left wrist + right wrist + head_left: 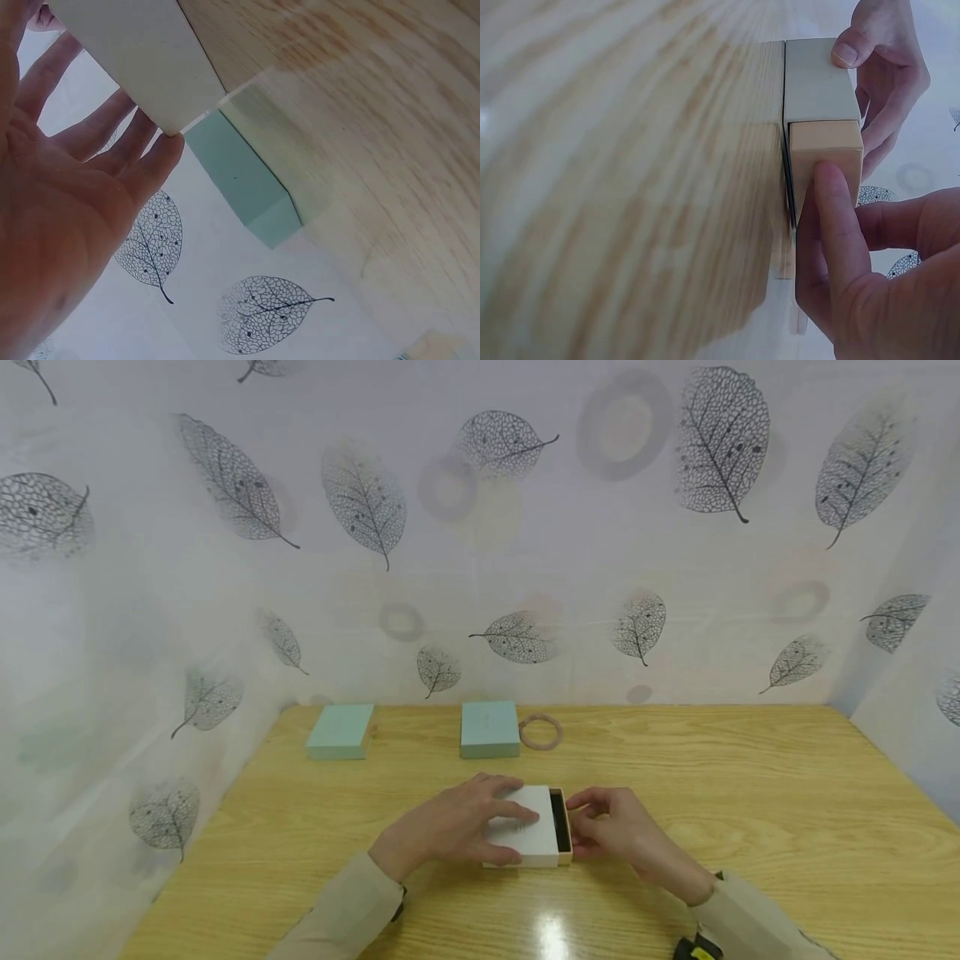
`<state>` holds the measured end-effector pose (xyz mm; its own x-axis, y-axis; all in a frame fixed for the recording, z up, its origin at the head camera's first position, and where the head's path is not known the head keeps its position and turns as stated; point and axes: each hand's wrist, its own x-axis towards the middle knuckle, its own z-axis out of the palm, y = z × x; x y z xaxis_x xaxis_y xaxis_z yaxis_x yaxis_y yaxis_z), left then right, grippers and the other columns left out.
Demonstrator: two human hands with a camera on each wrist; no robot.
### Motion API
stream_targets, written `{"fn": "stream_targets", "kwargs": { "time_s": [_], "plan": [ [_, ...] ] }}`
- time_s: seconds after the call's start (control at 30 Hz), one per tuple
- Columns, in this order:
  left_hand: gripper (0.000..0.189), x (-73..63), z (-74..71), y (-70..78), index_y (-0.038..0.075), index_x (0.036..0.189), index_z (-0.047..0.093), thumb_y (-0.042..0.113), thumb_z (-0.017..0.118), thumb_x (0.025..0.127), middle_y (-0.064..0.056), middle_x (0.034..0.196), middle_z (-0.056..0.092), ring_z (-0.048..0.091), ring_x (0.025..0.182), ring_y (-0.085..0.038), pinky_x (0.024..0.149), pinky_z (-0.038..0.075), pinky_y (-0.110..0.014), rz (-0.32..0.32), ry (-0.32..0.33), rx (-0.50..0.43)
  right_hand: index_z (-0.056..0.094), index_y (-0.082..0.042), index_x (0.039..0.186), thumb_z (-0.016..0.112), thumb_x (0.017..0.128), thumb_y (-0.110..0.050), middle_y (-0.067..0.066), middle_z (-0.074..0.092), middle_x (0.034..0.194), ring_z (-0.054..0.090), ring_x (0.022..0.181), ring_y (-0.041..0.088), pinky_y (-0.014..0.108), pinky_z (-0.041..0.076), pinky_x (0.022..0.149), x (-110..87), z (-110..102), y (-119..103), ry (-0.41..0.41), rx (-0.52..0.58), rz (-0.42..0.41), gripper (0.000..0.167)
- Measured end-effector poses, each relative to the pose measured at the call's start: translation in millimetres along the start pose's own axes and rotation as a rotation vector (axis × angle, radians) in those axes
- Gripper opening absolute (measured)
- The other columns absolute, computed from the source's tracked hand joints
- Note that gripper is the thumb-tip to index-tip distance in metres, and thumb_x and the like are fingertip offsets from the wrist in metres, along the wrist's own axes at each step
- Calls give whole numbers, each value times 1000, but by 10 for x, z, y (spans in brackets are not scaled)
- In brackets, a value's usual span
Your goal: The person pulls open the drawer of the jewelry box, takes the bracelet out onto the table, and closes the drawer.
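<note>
A white box [536, 827] lies on the table with its inner tray [566, 858] sticking out a little at the right. That tray has a tan outside and a dark inside. My left hand [468, 822] holds the white cover from the left, fingers spread over its top and thumb against the near side, as the right wrist view also shows. At the tray's right end, the curled fingers of my right hand [618, 827] grip the tan edge. One fingertip rests against the tan wall [826, 141] in the right wrist view. Whatever lies deeper in the tray is hidden.
Two pale green boxes stand towards the back, one at the left [341, 732] and one in the middle [490, 729]. A pinkish ring [542, 732] lies beside the middle box. Behind the wooden table [712, 760] hangs a leaf-printed cloth [570, 568].
</note>
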<state>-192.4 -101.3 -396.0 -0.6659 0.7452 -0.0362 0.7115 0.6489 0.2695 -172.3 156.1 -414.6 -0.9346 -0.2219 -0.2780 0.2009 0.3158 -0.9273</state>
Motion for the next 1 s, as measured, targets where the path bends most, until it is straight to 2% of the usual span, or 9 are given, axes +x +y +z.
{"fn": "stream_targets", "kwargs": {
  "time_s": [1.0],
  "plan": [
    [50,-14,-7,12,35,138,64,50,73,91,-6,158,48,48,142,-26,114,48,-42,-2,4,0,60,11,123,55,99,2,15,64,97,69,76,17,33,65,70,-21,-31,-8,1,12,-8,27]
  ]
}}
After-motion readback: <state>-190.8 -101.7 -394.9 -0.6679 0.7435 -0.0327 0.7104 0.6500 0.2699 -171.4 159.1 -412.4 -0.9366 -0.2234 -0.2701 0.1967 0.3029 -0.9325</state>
